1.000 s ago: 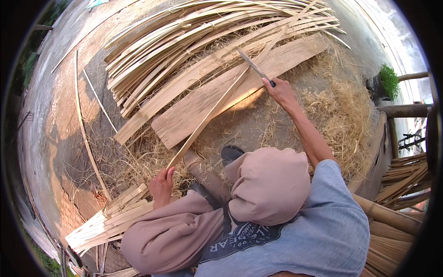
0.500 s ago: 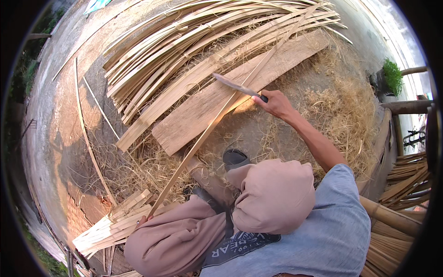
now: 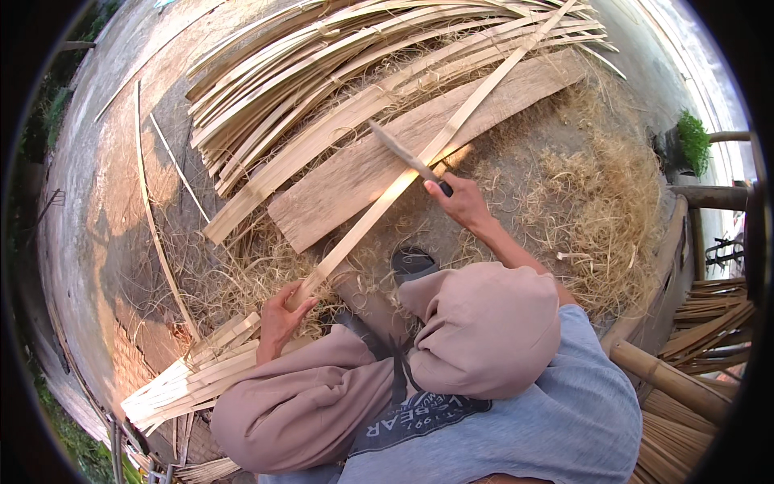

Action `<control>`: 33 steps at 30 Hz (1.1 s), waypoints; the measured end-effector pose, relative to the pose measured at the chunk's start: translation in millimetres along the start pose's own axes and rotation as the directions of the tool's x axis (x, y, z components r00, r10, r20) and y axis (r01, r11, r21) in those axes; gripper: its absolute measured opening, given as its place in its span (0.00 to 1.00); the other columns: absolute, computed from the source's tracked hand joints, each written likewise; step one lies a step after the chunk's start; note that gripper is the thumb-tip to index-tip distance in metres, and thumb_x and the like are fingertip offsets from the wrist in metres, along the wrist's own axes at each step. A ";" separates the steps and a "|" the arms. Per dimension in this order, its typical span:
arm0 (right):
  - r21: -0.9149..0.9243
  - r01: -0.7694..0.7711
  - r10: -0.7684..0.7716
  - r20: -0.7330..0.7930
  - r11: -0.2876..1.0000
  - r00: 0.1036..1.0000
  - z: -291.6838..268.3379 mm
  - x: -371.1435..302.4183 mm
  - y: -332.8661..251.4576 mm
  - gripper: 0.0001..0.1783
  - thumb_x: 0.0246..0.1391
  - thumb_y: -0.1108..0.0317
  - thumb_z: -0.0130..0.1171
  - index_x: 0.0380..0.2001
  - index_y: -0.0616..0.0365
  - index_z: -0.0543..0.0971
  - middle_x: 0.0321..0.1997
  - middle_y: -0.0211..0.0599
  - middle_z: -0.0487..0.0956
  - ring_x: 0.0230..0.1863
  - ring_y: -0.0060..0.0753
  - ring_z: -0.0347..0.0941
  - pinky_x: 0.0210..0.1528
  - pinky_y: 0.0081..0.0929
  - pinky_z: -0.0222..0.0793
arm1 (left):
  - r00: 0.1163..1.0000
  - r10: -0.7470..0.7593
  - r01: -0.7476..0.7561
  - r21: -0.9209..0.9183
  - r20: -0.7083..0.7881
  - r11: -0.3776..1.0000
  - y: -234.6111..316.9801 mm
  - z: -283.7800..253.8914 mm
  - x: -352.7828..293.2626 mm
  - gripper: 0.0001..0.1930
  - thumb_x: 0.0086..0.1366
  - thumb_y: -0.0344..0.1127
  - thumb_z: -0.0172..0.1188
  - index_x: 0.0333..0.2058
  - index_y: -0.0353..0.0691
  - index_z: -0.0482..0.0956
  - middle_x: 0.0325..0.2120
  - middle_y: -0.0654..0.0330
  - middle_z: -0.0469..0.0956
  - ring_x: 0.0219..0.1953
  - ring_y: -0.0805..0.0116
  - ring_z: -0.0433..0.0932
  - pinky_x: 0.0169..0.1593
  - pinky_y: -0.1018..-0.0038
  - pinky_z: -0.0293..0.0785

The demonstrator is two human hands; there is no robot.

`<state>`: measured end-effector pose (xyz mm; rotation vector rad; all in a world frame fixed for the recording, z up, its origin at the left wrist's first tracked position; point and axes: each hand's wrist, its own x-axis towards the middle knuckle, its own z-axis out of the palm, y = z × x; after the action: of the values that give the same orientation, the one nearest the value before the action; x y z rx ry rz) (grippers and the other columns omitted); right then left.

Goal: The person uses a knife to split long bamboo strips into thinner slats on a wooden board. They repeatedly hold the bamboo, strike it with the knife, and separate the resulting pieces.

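Observation:
My left hand [image 3: 280,316] grips the near end of a long bamboo strip [image 3: 419,165] that runs up and away to the far right. My right hand [image 3: 461,199] is shut on the dark handle of a knife [image 3: 401,152], whose blade lies across the strip near its middle. Both my knees, in beige trousers [image 3: 476,331], are drawn up below the strip. A wide flat wooden plank [image 3: 363,173] lies on the ground under the strip.
A big heap of long bamboo strips [image 3: 322,89] lies beyond the plank. Shavings [image 3: 605,210] cover the ground at right. Cut strips [image 3: 189,375] are stacked by my left knee. Bamboo poles [image 3: 709,323] and a dark sandal [image 3: 414,262] are close by.
My right hand has drawn the knife down along the strip toward me. My left hand has come back into view on the strip's near end.

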<state>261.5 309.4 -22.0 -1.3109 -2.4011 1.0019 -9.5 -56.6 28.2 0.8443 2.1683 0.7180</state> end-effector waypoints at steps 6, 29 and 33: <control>-0.094 0.228 -0.224 0.046 0.969 0.973 44.3 -77.1 -4.9 0.30 0.64 0.36 0.58 0.30 0.56 0.76 0.27 0.44 0.78 0.30 0.51 0.80 0.33 0.50 0.73 | 0.993 -0.075 0.086 -0.111 0.094 0.990 -29.4 12.1 37.6 0.24 0.61 0.46 0.76 0.51 0.37 0.86 0.34 0.57 0.87 0.33 0.72 0.81 0.39 0.73 0.76; -0.291 -0.104 0.069 -0.126 0.951 0.990 -66.2 62.5 49.4 0.36 0.62 0.32 0.57 0.27 0.61 0.79 0.25 0.53 0.81 0.30 0.54 0.82 0.32 0.48 0.73 | 0.998 0.053 -0.043 0.204 -0.043 0.978 25.1 54.7 20.7 0.27 0.79 0.52 0.47 0.37 0.34 0.84 0.23 0.45 0.79 0.28 0.43 0.80 0.34 0.54 0.71; -0.127 -0.282 0.256 -0.189 0.951 0.948 -92.3 86.3 49.7 0.36 0.64 0.33 0.55 0.30 0.60 0.81 0.25 0.54 0.82 0.30 0.58 0.81 0.35 0.50 0.74 | 0.994 0.068 -0.043 0.267 -0.086 0.963 12.6 55.4 17.4 0.26 0.79 0.52 0.48 0.37 0.35 0.84 0.22 0.45 0.79 0.26 0.42 0.79 0.32 0.53 0.70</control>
<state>289.8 439.7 3.2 -1.7415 -2.2486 0.7414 27.5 -22.7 -3.8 1.0294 2.3690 0.5087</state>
